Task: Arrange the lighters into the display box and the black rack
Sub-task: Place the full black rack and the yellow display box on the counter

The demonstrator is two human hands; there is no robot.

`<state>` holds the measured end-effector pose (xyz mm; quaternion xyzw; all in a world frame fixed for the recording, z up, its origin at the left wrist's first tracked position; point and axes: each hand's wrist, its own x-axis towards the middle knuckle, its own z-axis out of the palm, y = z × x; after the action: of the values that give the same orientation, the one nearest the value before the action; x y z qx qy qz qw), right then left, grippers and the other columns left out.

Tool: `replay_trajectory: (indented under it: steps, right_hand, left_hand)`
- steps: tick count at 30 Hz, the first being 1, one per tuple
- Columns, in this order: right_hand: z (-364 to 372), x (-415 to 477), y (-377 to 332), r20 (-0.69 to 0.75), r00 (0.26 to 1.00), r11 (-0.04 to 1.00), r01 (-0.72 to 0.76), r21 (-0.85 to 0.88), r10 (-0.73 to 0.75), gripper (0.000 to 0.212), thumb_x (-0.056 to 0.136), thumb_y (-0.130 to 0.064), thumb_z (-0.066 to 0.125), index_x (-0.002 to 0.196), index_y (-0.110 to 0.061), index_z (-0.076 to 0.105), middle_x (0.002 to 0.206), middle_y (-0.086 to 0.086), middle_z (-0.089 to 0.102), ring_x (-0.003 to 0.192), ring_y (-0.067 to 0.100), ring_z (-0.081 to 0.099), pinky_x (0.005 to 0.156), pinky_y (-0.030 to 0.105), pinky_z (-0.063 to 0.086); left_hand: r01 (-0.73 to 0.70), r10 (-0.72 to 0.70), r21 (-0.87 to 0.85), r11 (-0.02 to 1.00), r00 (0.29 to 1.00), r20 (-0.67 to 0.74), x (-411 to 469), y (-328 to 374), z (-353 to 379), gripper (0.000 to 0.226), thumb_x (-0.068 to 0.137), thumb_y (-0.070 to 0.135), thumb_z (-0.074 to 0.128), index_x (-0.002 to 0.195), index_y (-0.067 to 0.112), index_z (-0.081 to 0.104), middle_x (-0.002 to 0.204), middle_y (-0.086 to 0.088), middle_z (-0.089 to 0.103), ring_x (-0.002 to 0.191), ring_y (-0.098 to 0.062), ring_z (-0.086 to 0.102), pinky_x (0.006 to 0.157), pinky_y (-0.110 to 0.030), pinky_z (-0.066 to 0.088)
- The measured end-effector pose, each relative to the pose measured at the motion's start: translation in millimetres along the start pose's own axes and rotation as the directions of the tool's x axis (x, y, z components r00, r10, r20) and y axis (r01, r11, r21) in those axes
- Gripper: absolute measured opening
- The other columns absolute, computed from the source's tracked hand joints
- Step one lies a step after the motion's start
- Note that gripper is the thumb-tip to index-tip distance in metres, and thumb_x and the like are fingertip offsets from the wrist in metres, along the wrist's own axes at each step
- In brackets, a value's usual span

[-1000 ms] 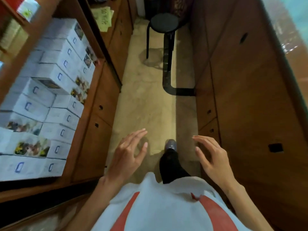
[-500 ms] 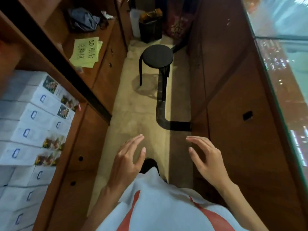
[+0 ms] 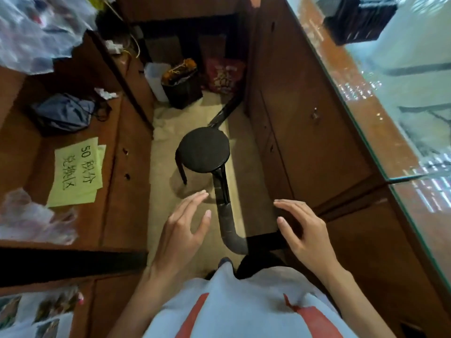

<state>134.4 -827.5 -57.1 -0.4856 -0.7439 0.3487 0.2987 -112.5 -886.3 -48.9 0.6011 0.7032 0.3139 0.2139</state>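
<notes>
Head: left hand (image 3: pixel 180 230), right hand (image 3: pixel 307 236); stool (image 3: pixel 204 150) apparently apart.

stool (image 3: pixel 204 149) matt black | cabinets (image 3: pixel 305 123) glossy wood (brown) | countertop (image 3: pixel 395 89) glass

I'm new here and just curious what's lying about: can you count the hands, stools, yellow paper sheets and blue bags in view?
Hands: 2 (left hand, right hand)
Stools: 1 (black stool)
Yellow paper sheets: 2 (top sheet, lower sheet peeking out beneath it)
Blue bags: 1 (blue bag on the shelf)
Total: 6
</notes>
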Motion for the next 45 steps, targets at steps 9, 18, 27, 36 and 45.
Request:
replay_trajectory:
  steps: [9, 18, 27, 36, 45]
  right_hand:
    - [-23.6, 161.6, 39.0, -0.159, 0.987, 0.999, 0.016, -0.043, -0.023, 0.031, 0.089, -0.024, 0.058, 0.119, -0.02, 0.06, 0.119, -0.015, 0.059, 0.115, 0.0, 0.053, 0.097, 0.017, 0.044]
    - [-83.8, 287.1, 42.5, -0.361, 0.932, 0.995, -0.024, -0.093, -0.011, 0.031, 0.087, -0.016, 0.059, 0.117, -0.013, 0.063, 0.12, -0.008, 0.061, 0.117, 0.001, 0.052, 0.099, 0.015, 0.037]
    - [-113.4, 379.6, 74.8, -0.632, 0.738, 0.929, -0.362, -0.078, 0.234, 0.038, 0.085, -0.026, 0.057, 0.122, -0.021, 0.058, 0.118, -0.013, 0.059, 0.111, -0.01, 0.05, 0.092, 0.003, 0.033]
    - [-105.4, 456.6, 92.1, -0.906, 0.223, 0.737, -0.664, 0.129, 0.36, 0.04, 0.084, -0.029, 0.064, 0.121, -0.026, 0.052, 0.112, -0.009, 0.051, 0.106, -0.001, 0.044, 0.091, -0.003, 0.024]
    - [-108.6, 492.0, 102.3, -0.898, 0.065, 0.45, -0.88, 0.154, 0.435, 0.041, 0.079, -0.046, 0.066, 0.103, -0.013, 0.065, 0.122, 0.005, 0.053, 0.117, 0.02, 0.039, 0.094, 0.028, 0.029]
  left_hand:
    - [-0.219, 0.22, -0.03, 0.975, 0.975, 0.013, 208.9, 10.3, 41.0, 0.036, 0.088, 0.017, 0.055, 0.12, 0.004, 0.06, 0.123, -0.005, 0.062, 0.116, -0.014, 0.056, 0.102, -0.028, 0.042]
    - [-0.42, 0.428, -0.101, 0.902, 0.901, 0.078, 379.4, 54.7, 61.2, 0.039, 0.091, 0.028, 0.047, 0.123, 0.008, 0.057, 0.123, -0.004, 0.061, 0.117, -0.005, 0.051, 0.101, -0.016, 0.038]
    - [-0.62, 0.683, -0.311, 0.72, 0.713, 0.158, 561.3, 100.5, 118.1, 0.037, 0.09, 0.022, 0.053, 0.122, 0.004, 0.058, 0.124, -0.005, 0.06, 0.117, -0.015, 0.056, 0.101, -0.034, 0.045]
    - [-0.692, 0.779, -0.379, 0.615, 0.455, 0.432, 700.5, 156.6, 165.9, 0.044, 0.086, 0.023, 0.058, 0.122, -0.001, 0.055, 0.111, -0.013, 0.062, 0.101, -0.027, 0.06, 0.089, -0.04, 0.049]
    - [-0.843, 0.751, -0.23, 0.486, 0.268, 0.603, 715.5, 182.2, 206.7, 0.054, 0.084, 0.05, 0.055, 0.122, 0.012, 0.055, 0.122, -0.01, 0.047, 0.113, -0.023, 0.039, 0.088, -0.033, 0.031]
